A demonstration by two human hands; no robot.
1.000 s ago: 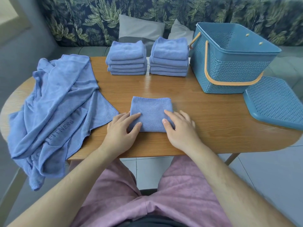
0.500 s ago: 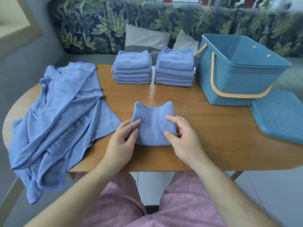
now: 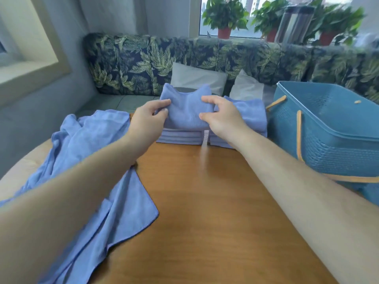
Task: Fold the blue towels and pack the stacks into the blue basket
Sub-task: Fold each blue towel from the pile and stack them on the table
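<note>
Head view: blue perforated plastic basket [image 3: 332, 144] with orange handle [image 3: 299, 136] stands on wooden worktop [image 3: 205, 201].
Towel: small folded blue microfibre towel [image 3: 185, 113] held low over the folded-towel stack [image 3: 178, 137] farther from the basket; touching it or not, cannot tell.
Left hand [image 3: 146, 121]: pinches towel edge facing away from basket.
Right hand [image 3: 222, 117]: pinches basket-side edge.
Handling: likely light, soft, limp; far corners poke up, so folds may spring open. Best kept by both side edges, laid flat, then pressed.
Second stack [image 3: 252, 113]: just beside basket, partly behind right hand.
Loose towels: crumpled blue heap [image 3: 98, 160], well apart from basket, across worktop.
Behind basket: leaf-print sofa [image 3: 143, 64], grey cushions [image 3: 196, 78], potted plants [image 3: 224, 15].
In the way: nothing seen between towel and stack; handle lies down basket's side, mouth looks free for packing.
</note>
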